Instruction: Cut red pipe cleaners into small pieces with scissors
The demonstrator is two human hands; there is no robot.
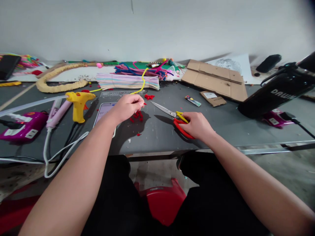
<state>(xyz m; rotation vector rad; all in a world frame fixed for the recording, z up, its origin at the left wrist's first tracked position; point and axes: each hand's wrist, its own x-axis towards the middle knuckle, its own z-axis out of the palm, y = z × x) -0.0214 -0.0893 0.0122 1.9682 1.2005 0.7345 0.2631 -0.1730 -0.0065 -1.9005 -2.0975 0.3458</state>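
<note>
My left hand (pixel 126 107) is closed in a pinch on a yellow pipe cleaner (pixel 142 81) that curves up and away from it; a bit of red shows at the fingertips. Below that hand lie small red scraps (pixel 137 115) on the grey table (pixel 157 131). My right hand (pixel 197 125) is wrapped round the red and yellow handles of the scissors (pixel 169 113), which rest on the table with the blades pointing left toward my left hand. A phone (pixel 104 109) lies partly under my left wrist.
A yellow glue gun (pixel 78 103) and a pink tool (pixel 55 114) with cables sit at the left. Bundled pipe cleaners (pixel 128 82), a tan fuzzy loop (pixel 56 83), cardboard (pixel 214 78) and a black bottle (pixel 278 93) line the back and right. A red stool (pixel 163 203) stands below.
</note>
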